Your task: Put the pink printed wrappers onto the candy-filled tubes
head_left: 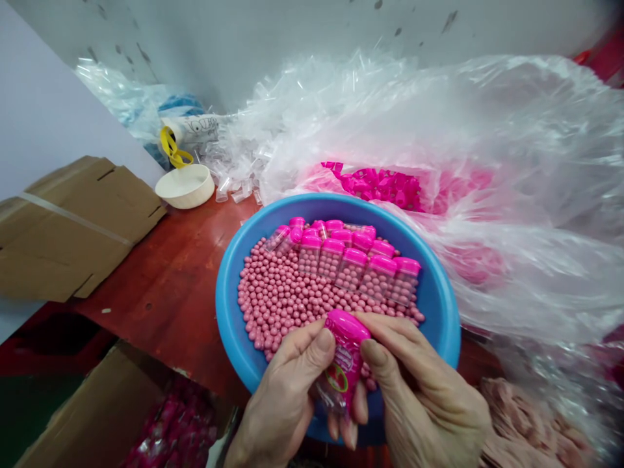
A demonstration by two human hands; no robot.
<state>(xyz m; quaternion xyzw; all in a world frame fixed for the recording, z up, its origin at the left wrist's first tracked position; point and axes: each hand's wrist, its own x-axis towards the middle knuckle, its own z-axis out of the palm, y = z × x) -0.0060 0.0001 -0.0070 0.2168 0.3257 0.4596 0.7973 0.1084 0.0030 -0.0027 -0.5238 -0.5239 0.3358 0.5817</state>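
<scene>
Over the six o'clock rim of the blue basin [225,305], one small container [344,354] is held between the two hands, its bright pink cap [348,324] uppermost and the body slightly tilted. The left hand [287,396] grasps it from nine o'clock, thumb near the cap's edge; the right hand [424,390] grasps from three o'clock, thumb against the cap's opposite side. A printed pink sleeve [345,364] covers the upper body; the clear lower end shows below it.

Assessment of handling: the container appears light, with a rigid plastic wall and a smooth, rounded cap likely to slip under dry fingers. The sleeve looks like thin film, soft and prone to creasing or tearing if dragged. The recommended hold is on both sides just below the cap, with light pressure, and a finger supporting the base.

Within the basin, capped containers [351,266] lie from twelve toward two o'clock upon loose pink beads [277,299], which would probably roll under contact. Red worktop [160,312] is visible toward nine o'clock.
</scene>
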